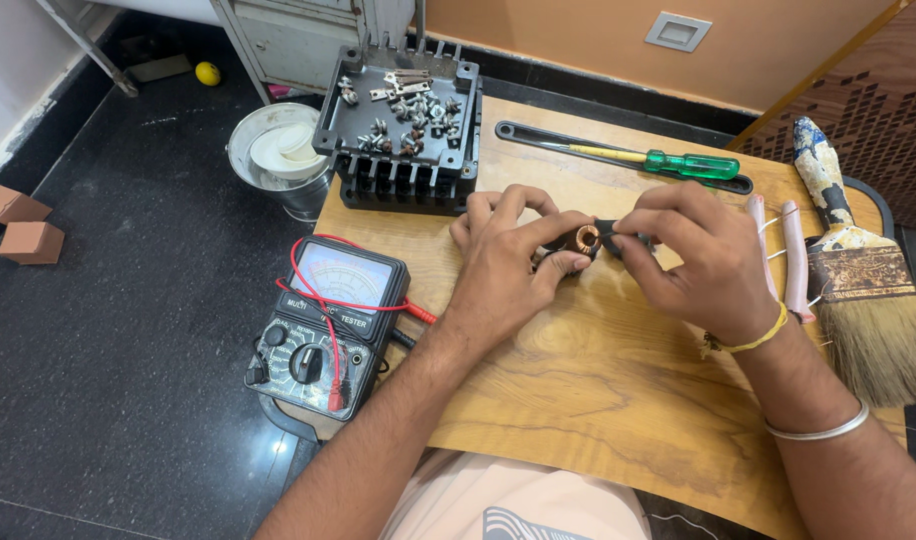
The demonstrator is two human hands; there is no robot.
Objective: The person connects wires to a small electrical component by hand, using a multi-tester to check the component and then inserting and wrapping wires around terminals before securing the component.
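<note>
One wooden board (598, 390), grained and flat, carries all items. At its far left corner, one black ribbed plastic housing (403, 125) holds loose metal screws. Off its left edge, one black analogue meter (328, 325) with red leads. Mid-board, left hand (503, 265) pinches one small copper coil (583, 240); right hand (693, 260) fingertips grip its dark end.

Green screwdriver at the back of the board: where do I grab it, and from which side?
Take the green screwdriver by its thick green handle, coming down from above. It lies flat along a black bar, handle toward the right, clear of both hands; the thin yellow shank offers less to grip.
</note>
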